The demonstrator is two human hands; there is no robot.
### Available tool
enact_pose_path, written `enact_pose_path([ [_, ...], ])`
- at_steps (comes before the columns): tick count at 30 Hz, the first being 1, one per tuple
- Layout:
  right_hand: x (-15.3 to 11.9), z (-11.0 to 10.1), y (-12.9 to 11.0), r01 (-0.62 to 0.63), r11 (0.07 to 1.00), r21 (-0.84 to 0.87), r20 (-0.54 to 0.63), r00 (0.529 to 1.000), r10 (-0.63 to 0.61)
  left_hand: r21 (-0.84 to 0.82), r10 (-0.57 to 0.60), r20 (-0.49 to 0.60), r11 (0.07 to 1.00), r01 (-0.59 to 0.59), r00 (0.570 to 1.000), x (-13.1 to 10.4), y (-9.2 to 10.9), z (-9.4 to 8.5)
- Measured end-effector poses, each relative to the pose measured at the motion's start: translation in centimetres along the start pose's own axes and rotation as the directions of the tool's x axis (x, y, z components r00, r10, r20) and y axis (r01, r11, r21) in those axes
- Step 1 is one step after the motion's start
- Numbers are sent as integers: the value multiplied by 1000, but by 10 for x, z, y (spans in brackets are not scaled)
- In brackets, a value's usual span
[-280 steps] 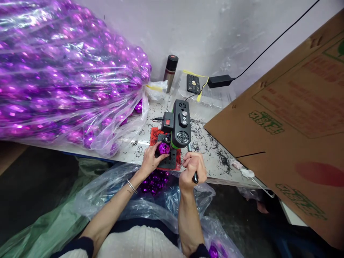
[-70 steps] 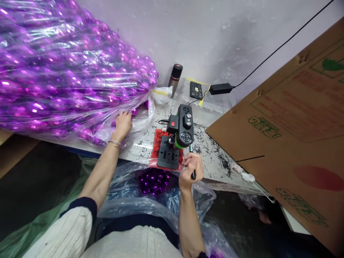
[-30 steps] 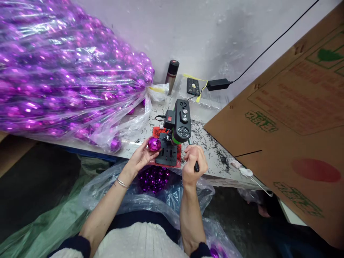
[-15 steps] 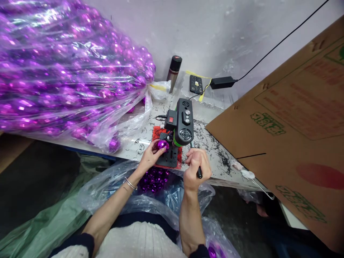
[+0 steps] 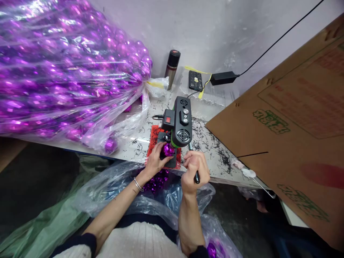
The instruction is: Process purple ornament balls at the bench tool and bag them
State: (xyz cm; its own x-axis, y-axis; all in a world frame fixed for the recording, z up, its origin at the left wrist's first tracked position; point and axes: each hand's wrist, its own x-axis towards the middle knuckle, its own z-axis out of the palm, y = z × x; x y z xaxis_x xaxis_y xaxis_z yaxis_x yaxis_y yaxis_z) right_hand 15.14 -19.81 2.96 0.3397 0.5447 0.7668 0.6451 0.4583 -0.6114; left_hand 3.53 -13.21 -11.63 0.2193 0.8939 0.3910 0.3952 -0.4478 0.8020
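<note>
A purple faceted ball is held between the thumb and fingers of my left hand, over the dark base plate of a small black machine. That machine stands on a red mat near the table's front edge. My right hand is wrapped round the black-ended lever on the machine's right side. Below my left hand, more purple balls lie in an open clear plastic bag.
A large tied bag of purple balls fills the left. Behind the machine are a bottle, a dark patterned object and a power adapter. A cardboard box stands right. Black bits litter the white table.
My left hand has moved slightly right with the purple ball, bringing it closer under the machine's head. My right hand keeps its grip on the lever. The view has shifted slightly.
</note>
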Motion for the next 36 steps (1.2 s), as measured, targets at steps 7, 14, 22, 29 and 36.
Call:
enact_pose_path([
  [7, -1, 2, -2, -34, 999, 4, -25, 999, 34, -31, -46, 37, 998, 48, 998, 0, -5, -4],
  [14, 0, 2, -2, -36, 999, 1, -21, 999, 36, -36, 12, 71, 999, -9, 997, 0, -9, -2],
  [22, -20, 7, 12, -41, 999, -22, -46, 998, 40, -26, -1, 70, 1000, 3, 998, 0, -10, 1],
  [29, -50, 22, 43, 35, 999, 11, -132, 991, -33, -16, -1, 71, 1000, 3, 997, -1, -9, 0],
  [36, -48, 27, 45, 68, 998, 15, -176, 982, -64, -41, 19, 64, 999, -17, 998, -1, -8, 1],
])
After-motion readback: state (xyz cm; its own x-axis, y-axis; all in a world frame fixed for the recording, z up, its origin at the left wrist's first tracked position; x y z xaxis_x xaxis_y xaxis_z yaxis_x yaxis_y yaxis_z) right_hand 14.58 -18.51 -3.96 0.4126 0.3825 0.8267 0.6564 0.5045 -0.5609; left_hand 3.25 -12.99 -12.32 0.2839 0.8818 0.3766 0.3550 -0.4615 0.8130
